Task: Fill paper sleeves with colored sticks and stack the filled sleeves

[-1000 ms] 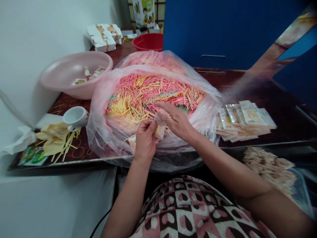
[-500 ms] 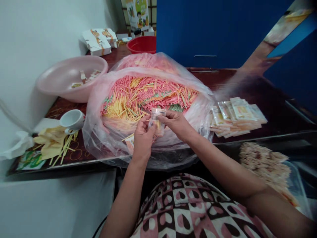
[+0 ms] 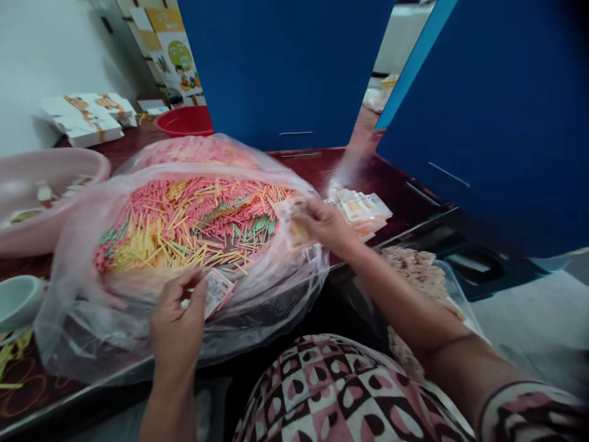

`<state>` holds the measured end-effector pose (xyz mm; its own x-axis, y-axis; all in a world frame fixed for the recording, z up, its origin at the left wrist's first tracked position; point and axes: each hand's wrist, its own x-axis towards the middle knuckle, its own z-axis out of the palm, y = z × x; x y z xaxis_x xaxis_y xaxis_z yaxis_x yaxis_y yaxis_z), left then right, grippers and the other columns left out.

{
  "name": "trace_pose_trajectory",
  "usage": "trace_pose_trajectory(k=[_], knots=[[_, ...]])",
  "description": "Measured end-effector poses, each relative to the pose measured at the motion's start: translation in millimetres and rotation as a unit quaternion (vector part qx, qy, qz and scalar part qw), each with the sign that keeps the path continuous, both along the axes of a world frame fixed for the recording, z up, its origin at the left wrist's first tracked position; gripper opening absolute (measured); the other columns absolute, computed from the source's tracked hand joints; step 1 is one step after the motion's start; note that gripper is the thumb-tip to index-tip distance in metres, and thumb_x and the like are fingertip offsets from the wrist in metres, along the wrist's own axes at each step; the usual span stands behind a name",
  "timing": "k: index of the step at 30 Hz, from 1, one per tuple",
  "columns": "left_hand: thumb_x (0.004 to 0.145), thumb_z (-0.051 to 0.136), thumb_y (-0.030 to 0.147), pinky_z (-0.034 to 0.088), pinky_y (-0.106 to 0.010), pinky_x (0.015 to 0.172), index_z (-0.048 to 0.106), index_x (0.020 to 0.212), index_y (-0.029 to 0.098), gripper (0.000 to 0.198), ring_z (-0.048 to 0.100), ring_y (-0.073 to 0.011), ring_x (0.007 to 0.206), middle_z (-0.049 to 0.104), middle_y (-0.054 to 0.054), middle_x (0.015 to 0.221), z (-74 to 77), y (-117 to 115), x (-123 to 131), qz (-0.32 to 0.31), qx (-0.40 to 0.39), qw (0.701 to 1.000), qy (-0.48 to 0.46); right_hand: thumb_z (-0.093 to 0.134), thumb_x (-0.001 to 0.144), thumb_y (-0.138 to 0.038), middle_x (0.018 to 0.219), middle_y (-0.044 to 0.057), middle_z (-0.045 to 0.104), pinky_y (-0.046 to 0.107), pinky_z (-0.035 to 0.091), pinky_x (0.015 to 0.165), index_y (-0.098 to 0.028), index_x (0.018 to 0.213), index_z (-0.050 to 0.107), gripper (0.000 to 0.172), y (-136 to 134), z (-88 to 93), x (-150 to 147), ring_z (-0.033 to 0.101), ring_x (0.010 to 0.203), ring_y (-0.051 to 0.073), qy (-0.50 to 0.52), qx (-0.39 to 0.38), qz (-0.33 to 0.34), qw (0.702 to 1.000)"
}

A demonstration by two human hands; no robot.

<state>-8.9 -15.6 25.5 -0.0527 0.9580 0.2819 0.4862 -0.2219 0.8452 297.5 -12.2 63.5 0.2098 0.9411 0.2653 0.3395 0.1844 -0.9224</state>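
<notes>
A large clear plastic bag (image 3: pixel 138 337) lies open before me, full of thin pink, yellow and green sticks (image 3: pixel 193 215). My right hand (image 3: pixel 322 224) pinches a small clear printed packet (image 3: pixel 297 227) with something yellowish inside, above the bag's right side. Low at the bag's front edge, my left hand (image 3: pixel 179 307) is closed on small printed packets (image 3: pixel 218 291) with red-and-white edging; how many is hidden. To the right of my right hand, a pile of filled packets (image 3: pixel 356 209) lies on the dark red table (image 3: pixel 313 161).
Left of the bag stand a pink basin (image 3: pixel 87 159) and a white cup (image 3: pixel 18 301). Behind are a red basin (image 3: pixel 186 120) and white boxes (image 3: pixel 89 116). Blue panels (image 3: pixel 285 67) rise at the back. A clear tub (image 3: pixel 453 285) of brownish packets sits below the table edge at right.
My hands have parted. The right one has carried the packet rightward toward the pile, while the left stays low with its packets. The view has swung to the right.
</notes>
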Motion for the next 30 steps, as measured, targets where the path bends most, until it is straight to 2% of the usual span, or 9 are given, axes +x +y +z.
trace_pose_trajectory(k=[3,6,10,13,19,22,26,28,30], knots=[[0.089,0.061,0.051,0.054,-0.04,0.086,0.076,0.098,0.023,0.032,0.067,-0.0235,0.084,0.077,-0.004,0.099,-2.7,1,-27,0.011,0.032,0.993,0.113,0.073,0.08,-0.045,0.084,0.001,0.069,0.029,0.048,0.068,-0.021,0.093,0.073,0.027,-11,19.4,67,0.059,0.077,0.017,-0.056,0.006,-0.089,0.994],[0.09,0.056,0.05,0.053,-0.043,0.089,0.075,0.092,0.024,0.031,0.068,-0.0278,0.09,0.077,-0.006,0.094,-13.2,5,-42,-0.011,0.062,0.98,0.189,0.072,0.08,-0.039,0.08,0.002,0.068,0.029,0.049,0.065,-0.019,0.091,0.073,0.023,-16,24.6,126,0.059,0.072,0.016,-0.07,-0.019,-0.171,0.983],[0.09,0.055,0.05,0.051,-0.046,0.093,0.074,0.091,0.025,0.032,0.068,-0.0321,0.096,0.077,-0.009,0.096,-26.3,13,-43,-0.032,0.061,0.967,0.246,0.065,0.083,-0.03,0.077,0.003,0.068,0.029,0.048,0.063,-0.017,0.089,0.073,0.017,-14,10.4,185,0.058,0.064,0.014,-0.043,-0.043,-0.278,0.959],[0.09,0.054,0.053,0.05,-0.05,0.093,0.073,0.091,0.025,0.034,0.067,-0.0347,0.096,0.075,-0.011,0.096,-30.8,18,-40,-0.036,0.057,0.961,0.27,0.061,0.084,-0.025,0.074,0.004,0.068,0.031,0.047,0.064,-0.015,0.084,0.073,0.015,-11,-7.2,205,0.058,0.064,0.015,-0.088,-0.085,-0.328,0.937],[0.088,0.053,0.046,0.049,-0.048,0.093,0.07,0.084,0.025,0.027,0.064,-0.0325,0.093,0.072,-0.01,0.091,-33.5,24,-37,-0.043,0.053,0.958,0.279,0.061,0.087,-0.025,0.093,0.014,0.076,0.038,0.048,0.081,-0.017,0.084,0.077,0.018,-9,-43.5,195,0.066,0.087,0.025,-0.314,-0.186,-0.301,0.881],[0.087,0.053,0.041,0.049,-0.046,0.091,0.069,0.081,0.024,0.024,0.063,-0.0314,0.091,0.07,-0.009,0.088,-32.9,23,-34,-0.03,0.036,0.956,0.29,0.064,0.086,-0.026,0.101,0.019,0.076,0.045,0.049,0.087,-0.017,0.089,0.079,0.017,-14,-47.1,194,0.067,0.096,0.031,-0.346,-0.172,-0.321,0.865],[0.088,0.055,0.033,0.049,-0.044,0.09,0.069,0.078,0.023,0.02,0.062,-0.0305,0.092,0.069,-0.01,0.087,-33.6,19,-33,-0.012,0.024,0.959,0.283,0.064,0.092,-0.028,0.137,0.027,0.067,0.06,0.041,0.109,-0.018,0.117,0.076,0.03,-22,-20.3,181,0.057,0.134,0.039,-0.337,-0.089,-0.34,0.874],[0.089,0.057,0.031,0.048,-0.043,0.09,0.069,0.079,0.023,0.018,0.062,-0.0296,0.093,0.069,-0.009,0.088,-32.4,15,-33,0.003,0.039,0.963,0.267,0.057,0.099,-0.034,0.135,0.025,0.069,0.054,0.041,0.113,-0.02,0.123,0.076,0.034,-25,1.8,153,0.058,0.137,0.036,-0.348,-0.016,-0.343,0.872],[0.092,0.059,0.031,0.047,-0.042,0.09,0.069,0.08,0.023,0.017,0.062,-0.0286,0.094,0.07,-0.008,0.089,-28.6,9,-31,0.022,0.072,0.966,0.246,0.054,0.101,-0.044,0.122,0.019,0.077,0.048,0.049,0.102,-0.027,0.117,0.079,0.035,-26,20.4,107,0.07,0.119,0.028,-0.278,0.049,-0.29,0.914]])
